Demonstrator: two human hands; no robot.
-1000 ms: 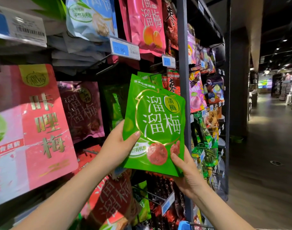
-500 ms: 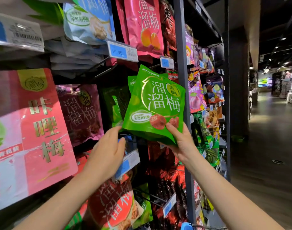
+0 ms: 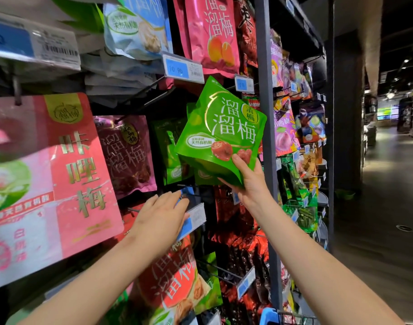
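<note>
A bright green snack pouch [image 3: 226, 127] with white Chinese lettering and red plums printed on it is tilted in front of the hanging display. My right hand [image 3: 250, 181] grips its lower right corner, thumb on the front. More green pouches [image 3: 170, 151] hang on a hook just behind it. My left hand [image 3: 161, 216] is lower and to the left, fingers curled around a blue and white price tag [image 3: 193, 215] at the end of a display hook.
Pink [image 3: 60, 174], dark red [image 3: 128, 153] and blue [image 3: 137, 26] snack pouches hang all around on hooks. A grey upright post [image 3: 266, 160] stands right of the green pouch. A blue cart handle [image 3: 270, 316] shows at the bottom. An open store aisle [image 3: 388, 184] runs along the right.
My left hand let go of the green pouch, dropped down and took hold of the price tag. My right hand lifted the pouch up toward the hook and tilted it.
</note>
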